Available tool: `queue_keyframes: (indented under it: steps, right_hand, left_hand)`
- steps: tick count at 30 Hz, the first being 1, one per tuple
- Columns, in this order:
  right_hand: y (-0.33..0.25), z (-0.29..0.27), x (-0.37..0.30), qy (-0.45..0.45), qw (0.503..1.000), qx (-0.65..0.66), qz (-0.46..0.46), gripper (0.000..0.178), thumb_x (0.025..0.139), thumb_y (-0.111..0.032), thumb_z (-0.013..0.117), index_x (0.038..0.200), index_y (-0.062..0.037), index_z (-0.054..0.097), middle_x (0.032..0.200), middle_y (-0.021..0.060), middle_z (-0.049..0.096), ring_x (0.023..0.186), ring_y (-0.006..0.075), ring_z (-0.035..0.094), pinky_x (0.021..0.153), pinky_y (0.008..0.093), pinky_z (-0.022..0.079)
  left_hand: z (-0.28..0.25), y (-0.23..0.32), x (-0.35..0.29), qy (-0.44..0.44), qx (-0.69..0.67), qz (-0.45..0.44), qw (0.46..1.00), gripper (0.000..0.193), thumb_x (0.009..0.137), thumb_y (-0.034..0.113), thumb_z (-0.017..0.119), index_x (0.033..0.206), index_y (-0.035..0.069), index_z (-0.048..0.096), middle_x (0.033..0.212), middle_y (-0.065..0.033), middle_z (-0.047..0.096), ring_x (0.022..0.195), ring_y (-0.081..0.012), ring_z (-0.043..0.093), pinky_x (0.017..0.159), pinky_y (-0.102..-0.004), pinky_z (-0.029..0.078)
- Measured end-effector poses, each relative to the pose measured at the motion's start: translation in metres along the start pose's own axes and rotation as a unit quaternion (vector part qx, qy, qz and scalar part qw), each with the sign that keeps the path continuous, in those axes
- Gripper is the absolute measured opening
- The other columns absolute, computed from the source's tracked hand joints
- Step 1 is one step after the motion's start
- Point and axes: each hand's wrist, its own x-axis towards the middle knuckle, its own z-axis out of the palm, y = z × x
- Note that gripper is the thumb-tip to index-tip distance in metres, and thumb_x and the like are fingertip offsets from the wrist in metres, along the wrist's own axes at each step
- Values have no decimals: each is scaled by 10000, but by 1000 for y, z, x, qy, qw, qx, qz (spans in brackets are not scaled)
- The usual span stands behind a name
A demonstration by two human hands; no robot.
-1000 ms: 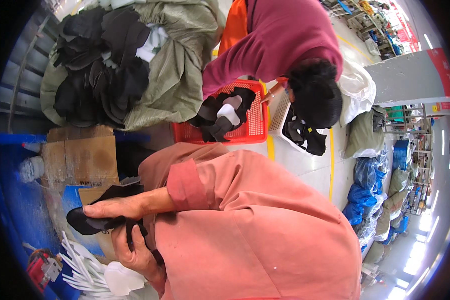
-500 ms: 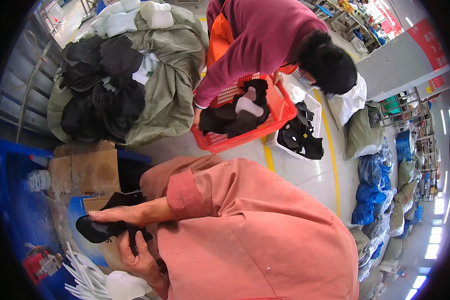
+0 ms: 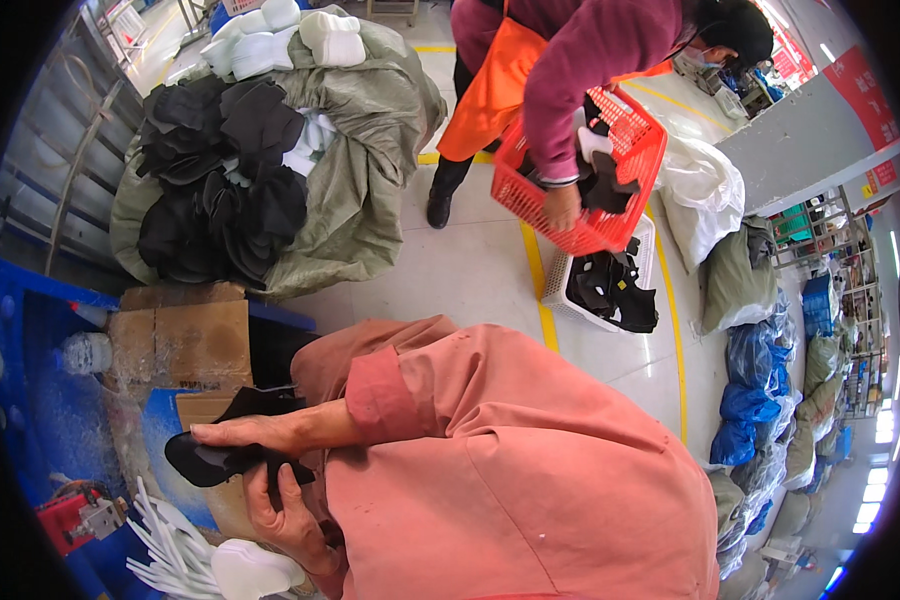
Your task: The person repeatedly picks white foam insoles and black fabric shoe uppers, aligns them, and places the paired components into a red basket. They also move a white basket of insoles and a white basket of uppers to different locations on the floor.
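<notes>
A black, rounded cut-out piece (image 3: 208, 462), smooth and slightly glossy at its left end, is held between my two hands above a cardboard-covered surface (image 3: 175, 350). My right hand (image 3: 255, 432) comes in from the right with its thumb flat along the top of the piece. Below it, my left hand (image 3: 288, 520) pinches the piece's lower right part between its fingers. Another black flat piece (image 3: 262, 402) shows just behind my right hand. White strips (image 3: 165, 545) and white rounded pieces (image 3: 255, 570) lie beside my left hand.
A green sack (image 3: 355, 180) piled with black cut pieces (image 3: 225, 185) stands beyond. A co-worker in an orange apron (image 3: 495, 90) holds a red basket (image 3: 570, 240) over a white basket (image 3: 580, 318). Filled bags (image 3: 750, 350) line the right. A red-and-metal device (image 3: 75, 518) stands at left.
The co-worker has moved the red basket to the right and reaches into it with one hand. My hands keep the black piece in almost the same position; the whole view has shifted slightly.
</notes>
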Motion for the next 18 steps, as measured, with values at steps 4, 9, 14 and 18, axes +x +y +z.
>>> queue_keyframes:
  steps: [4, 9, 14, 18]
  right_hand:
    - [2, -3, 1, -2, 1000, 14, 17, 569, 983, -695, 501, 944, -150, 659, 853, -70, 574, 746, 49, 462, 646, 225, 396]
    - [2, -5, 2, 3, 1000, 16, 18, 544, 984, -673, 525, 938, -148, 659, 846, -76, 574, 740, 47, 462, 641, 225, 399]
    - [-10, 0, -3, 18, 999, 42, 23, 499, 995, -595, 579, 1065, -119, 710, 988, -55, 637, 894, 72, 527, 777, 239, 453]
    - [-5, 12, 7, 127, 990, -55, 15, 519, 1037, -479, 563, 1346, -65, 607, 1236, 14, 624, 1079, 145, 569, 1016, 320, 460]
  left_hand:
    - [0, 0, 1, 3, -10, -16, 1000, 250, 965, 52, 691, 1190, -50, 653, 1137, -122, 680, 1000, -203, 626, 909, -325, 519]
    - [4, 1, 2, 9, -36, -23, 999, 231, 964, 39, 685, 1173, -52, 653, 1118, -117, 680, 973, -191, 627, 884, -314, 525]
    - [8, 12, 6, 20, 13, 28, 999, 162, 947, 10, 682, 1104, -30, 676, 1040, -101, 673, 907, -183, 628, 825, -306, 526]
    - [-5, 31, -2, 110, 161, 85, 977, 134, 892, 39, 745, 1017, 10, 705, 996, -139, 689, 853, -255, 660, 794, -344, 537]
